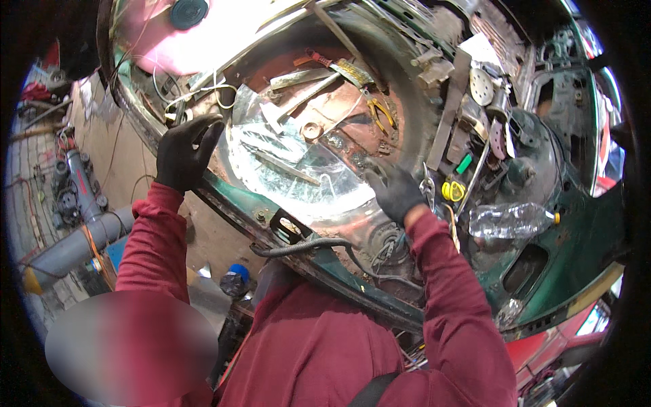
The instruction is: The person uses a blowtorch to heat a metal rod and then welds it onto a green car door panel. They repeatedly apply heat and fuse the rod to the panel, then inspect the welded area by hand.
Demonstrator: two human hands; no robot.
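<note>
My left hand [184, 154], in a black glove, is at the rim [234, 193] of a green car-body opening, thumb apart from the fingers, with nothing visible in it. Reaching over the round well [415, 102], my right hand [397, 188] has its gloved fingers bent together near small dark metal parts; what they hold, if anything, is hidden. Clear plastic sheeting [319, 193] lies in the well beside that hand. Farther in are yellow-handled pliers [380, 115], a wire brush [352, 73], a small ring [312, 131] and several metal strips.
To the right lie a clear plastic bottle [508, 221], a yellow coiled item [453, 190], a green piece [464, 163], a perforated disc [481, 86] and a long flat bar [449, 112]. A black hose [298, 248] crosses the near rim. A grey pipe [81, 247] stands left.
</note>
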